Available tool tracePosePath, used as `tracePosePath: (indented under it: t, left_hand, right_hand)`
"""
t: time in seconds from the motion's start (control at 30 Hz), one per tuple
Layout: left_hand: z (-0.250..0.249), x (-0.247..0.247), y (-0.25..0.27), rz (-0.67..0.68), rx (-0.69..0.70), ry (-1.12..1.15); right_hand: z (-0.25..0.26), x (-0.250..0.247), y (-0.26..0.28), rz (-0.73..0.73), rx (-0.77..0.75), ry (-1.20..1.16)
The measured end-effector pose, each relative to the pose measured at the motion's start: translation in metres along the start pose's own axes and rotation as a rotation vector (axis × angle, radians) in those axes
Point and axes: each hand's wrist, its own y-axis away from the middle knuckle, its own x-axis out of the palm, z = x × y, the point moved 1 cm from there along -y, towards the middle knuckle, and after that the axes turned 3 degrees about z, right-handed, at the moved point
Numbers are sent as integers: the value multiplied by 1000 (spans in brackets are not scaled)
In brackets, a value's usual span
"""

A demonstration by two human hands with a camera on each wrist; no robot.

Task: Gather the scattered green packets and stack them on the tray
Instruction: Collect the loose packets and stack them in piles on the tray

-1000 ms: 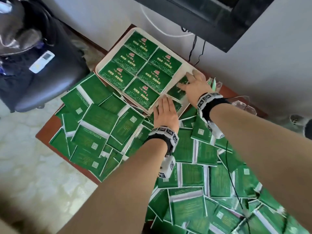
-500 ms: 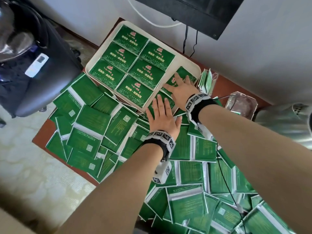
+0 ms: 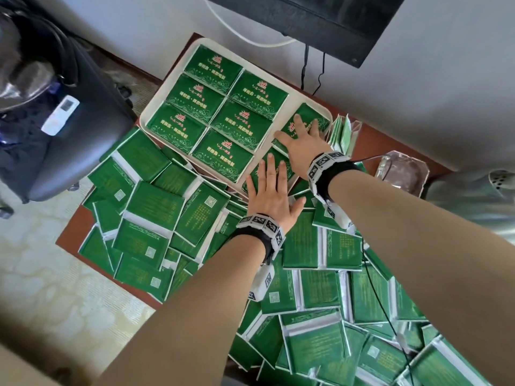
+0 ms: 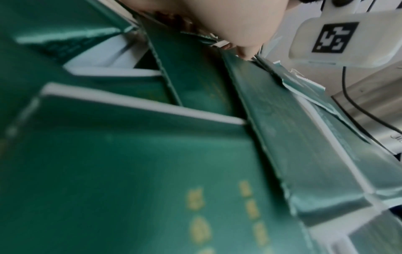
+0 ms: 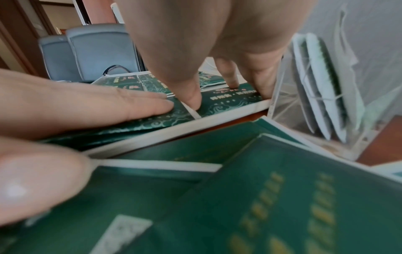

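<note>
the tray point(image 3: 292, 105) at twelve o'clock carries six packets in tidy rows, so both palms flatten newcomers into its right column; right hand point(image 3: 302, 140) lies fingers splayed on the far packet point(image 3: 312, 116), left hand point(image 3: 271, 190) flat at six o'clock of it, neither gripping, loose packets point(image 3: 150, 207) covering the surface

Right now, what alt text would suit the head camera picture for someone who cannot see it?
Two flat hands, left hand and right hand, press green packets into a white tray already holding six neat packets. Many loose packets cover the table below.
</note>
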Motion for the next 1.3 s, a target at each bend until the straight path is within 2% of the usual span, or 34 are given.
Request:
tracePosePath:
  t: [0.27,0.57,0.7,0.9,1.03,1.17,1.3]
  left_hand:
    - [-10,3,2,-22,-61,1]
    - [-11,7,2,-48,-60,34]
    - [-15,1,6,-43,-70,40]
    - [-29,-38,36,-107,6,1]
    - [-43,-69,69,-96,143,-7]
    - [-57,-79,112,54,203,3]
    - [-73,-52,161,321,204,-215]
  right_hand:
    - [-1,0,2,0,-16,-1]
    - [-2,0,9,-3,-20,22]
    - [0,-1,20,-63,-50,18]
    - [0,-14,65,-175,-108,-73]
    - [-6,-30,124,-251,-3,-182]
    - [-12,-7,183,-212,107,-261]
    - [-17,58,254,11,172,-235]
